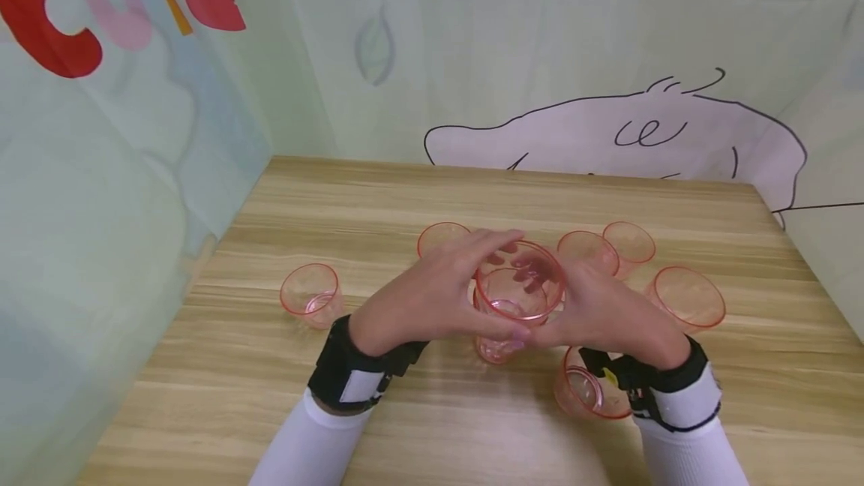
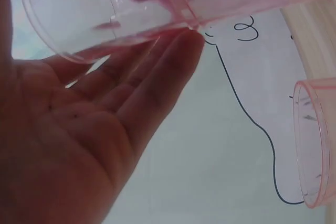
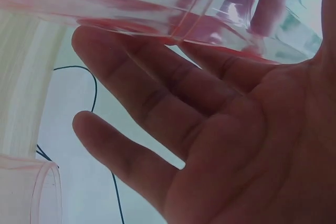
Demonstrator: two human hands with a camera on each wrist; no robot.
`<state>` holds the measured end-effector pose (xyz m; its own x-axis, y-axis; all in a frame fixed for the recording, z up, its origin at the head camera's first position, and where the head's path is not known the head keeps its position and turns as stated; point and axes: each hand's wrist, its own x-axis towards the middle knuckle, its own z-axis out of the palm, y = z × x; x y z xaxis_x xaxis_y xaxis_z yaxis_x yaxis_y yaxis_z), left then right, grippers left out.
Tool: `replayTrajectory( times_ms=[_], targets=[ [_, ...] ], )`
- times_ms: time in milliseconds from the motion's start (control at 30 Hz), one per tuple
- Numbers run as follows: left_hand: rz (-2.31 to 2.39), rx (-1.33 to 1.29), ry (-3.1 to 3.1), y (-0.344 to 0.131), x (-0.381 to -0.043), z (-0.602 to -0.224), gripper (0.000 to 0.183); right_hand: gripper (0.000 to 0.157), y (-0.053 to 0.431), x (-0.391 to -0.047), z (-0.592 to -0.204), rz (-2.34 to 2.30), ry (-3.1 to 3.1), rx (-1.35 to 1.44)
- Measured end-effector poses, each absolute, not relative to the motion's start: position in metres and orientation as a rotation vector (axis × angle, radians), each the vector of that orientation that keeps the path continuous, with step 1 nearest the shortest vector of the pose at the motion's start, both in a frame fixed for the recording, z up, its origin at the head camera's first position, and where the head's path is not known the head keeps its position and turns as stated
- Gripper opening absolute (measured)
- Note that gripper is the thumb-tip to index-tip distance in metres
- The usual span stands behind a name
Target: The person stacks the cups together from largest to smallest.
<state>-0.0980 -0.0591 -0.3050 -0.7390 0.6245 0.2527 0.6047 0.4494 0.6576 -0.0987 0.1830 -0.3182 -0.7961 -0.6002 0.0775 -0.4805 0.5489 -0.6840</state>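
Two clear pink plastic cups sit one inside the other near the middle of the wooden table. The upper cup (image 1: 516, 292) faces mouth-up, its red rim between my hands. Below it shows the base of the lower cup (image 1: 496, 351). My left hand (image 1: 445, 287) curves round the left side of the upper cup, thumb in front and fingers behind. From the right, my right hand (image 1: 597, 313) holds the same cup in a mirrored way. The thumb tips meet at the front. In both wrist views, fingers lie along the cup walls, where one rim crosses the stack.
Single pink cups stand around: one at the left (image 1: 310, 295), one behind my left hand (image 1: 442, 237), several on the right, including one at the far right (image 1: 688, 298), and one below my right wrist (image 1: 587, 392). A printed cloth (image 1: 337, 58) borders the table's back and sides.
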Motion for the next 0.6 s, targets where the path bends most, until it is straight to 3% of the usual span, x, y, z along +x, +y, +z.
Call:
replayTrajectory(
  times_ms=[400,600],
  targets=[
    [1.206,1.069,2.633,-0.072,-0.106,-0.306,0.1,0.066,0.182,-0.096,-0.317,-1.047,2.653,-0.862],
    [1.31,0.994,2.562,-0.082,-0.11,-0.306,0.089,0.065,0.182,-0.097,-0.317,-1.014,2.682,-0.845]
  ],
)
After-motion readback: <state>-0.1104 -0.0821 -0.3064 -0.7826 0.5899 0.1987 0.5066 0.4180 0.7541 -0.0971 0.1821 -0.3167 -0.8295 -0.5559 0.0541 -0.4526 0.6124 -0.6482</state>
